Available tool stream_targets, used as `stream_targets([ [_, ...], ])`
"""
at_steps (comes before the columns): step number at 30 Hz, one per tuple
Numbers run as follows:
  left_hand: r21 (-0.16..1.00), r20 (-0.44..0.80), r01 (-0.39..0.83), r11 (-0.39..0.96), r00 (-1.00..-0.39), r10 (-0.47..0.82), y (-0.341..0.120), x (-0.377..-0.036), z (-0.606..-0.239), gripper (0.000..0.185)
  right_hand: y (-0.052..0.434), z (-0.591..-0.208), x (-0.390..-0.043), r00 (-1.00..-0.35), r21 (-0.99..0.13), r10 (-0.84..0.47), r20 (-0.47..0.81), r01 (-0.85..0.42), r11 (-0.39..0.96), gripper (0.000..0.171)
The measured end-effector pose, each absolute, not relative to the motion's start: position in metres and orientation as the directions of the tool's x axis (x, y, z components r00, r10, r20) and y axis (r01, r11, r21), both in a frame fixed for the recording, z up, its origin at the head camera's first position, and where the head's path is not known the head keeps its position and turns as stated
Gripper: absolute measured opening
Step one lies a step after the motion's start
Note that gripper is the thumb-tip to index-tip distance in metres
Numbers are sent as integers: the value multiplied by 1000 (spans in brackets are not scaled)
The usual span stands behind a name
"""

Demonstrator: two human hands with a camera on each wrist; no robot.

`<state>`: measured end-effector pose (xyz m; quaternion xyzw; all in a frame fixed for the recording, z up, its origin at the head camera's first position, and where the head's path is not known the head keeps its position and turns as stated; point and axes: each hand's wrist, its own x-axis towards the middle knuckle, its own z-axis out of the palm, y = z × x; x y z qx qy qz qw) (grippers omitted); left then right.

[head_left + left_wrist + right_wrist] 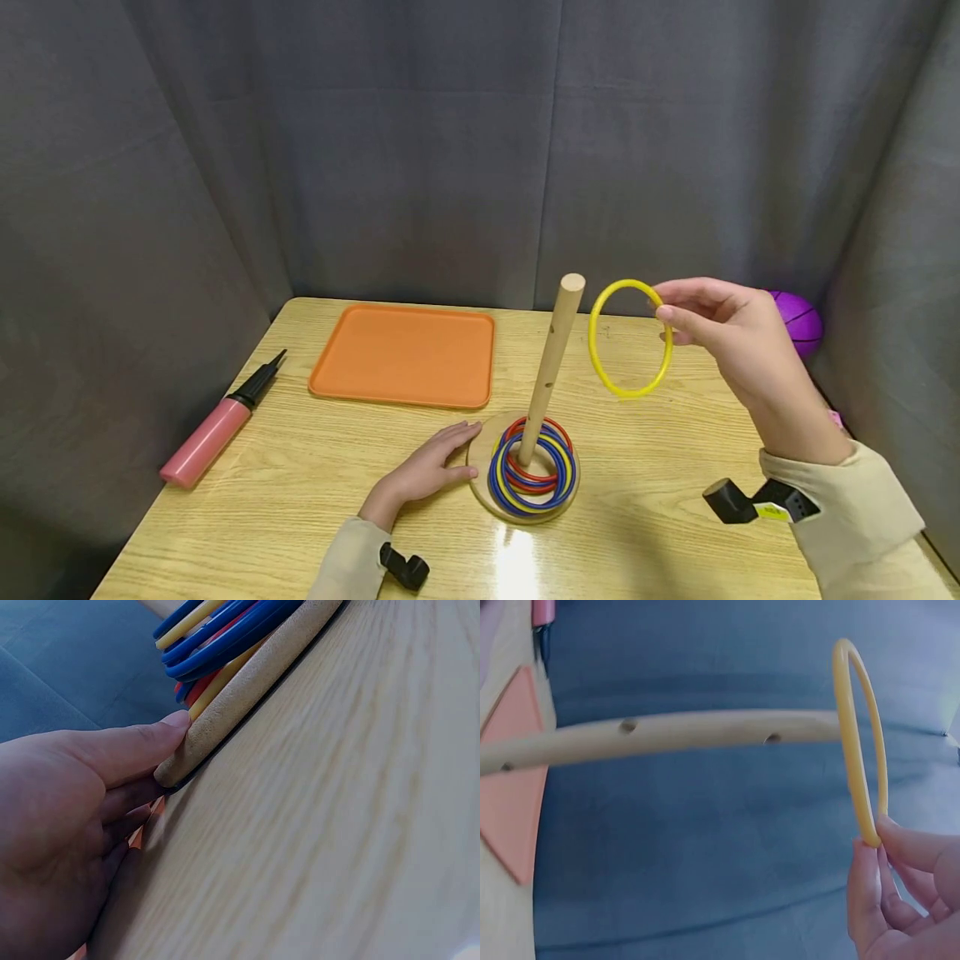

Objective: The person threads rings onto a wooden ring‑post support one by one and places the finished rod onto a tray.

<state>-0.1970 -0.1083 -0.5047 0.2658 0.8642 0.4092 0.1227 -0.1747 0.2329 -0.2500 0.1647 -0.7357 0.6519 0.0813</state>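
Observation:
My right hand [742, 358] pinches a yellow ring [595, 333] between thumb and fingertips, raised to the right of a wooden peg [551, 367]. In the right wrist view, the yellow ring [847, 735] overlaps the peg's tip end. The peg rises from a round wooden base [483, 442], leaning right in the head view. Several blue, red and yellow rings [566, 479] lie loosely stacked around its foot. My left hand [423, 471] rests at the base's left edge with fingers extended. Its thumb [161, 735] touches the base's rim in the left wrist view.
An orange tray [405, 354] lies at the back left of the table. Along the left edge is a pink hand pump [210, 437] with a black nozzle. A purple ball [798, 323] shows behind my right hand. Grey curtains [420, 150] enclose the table's back and sides.

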Motion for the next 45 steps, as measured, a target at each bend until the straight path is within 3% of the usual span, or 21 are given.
stream_targets([
  [8,776,9,360,517,-827,562,-108,-198,-508,68,211,-239,-183,-934,-939,-106,343,-338,-57,18],
  [21,768,7,364,527,-828,561,-106,-198,-507,67,197,-252,-192,-965,-965,-76,252,-256,54,16],
  [29,772,2,355,527,-830,558,-105,-197,-506,68,197,-289,-194,-988,-957,-91,124,-143,253,11],
  [36,770,10,365,524,-828,561,-103,-198,-506,67,195,-339,-192,-997,-952,-79,13,-36,303,37],
  [45,768,8,364,527,-828,560,-104,-199,-508,67,194,-393,-188,-995,-938,-79,-65,34,346,31],
])
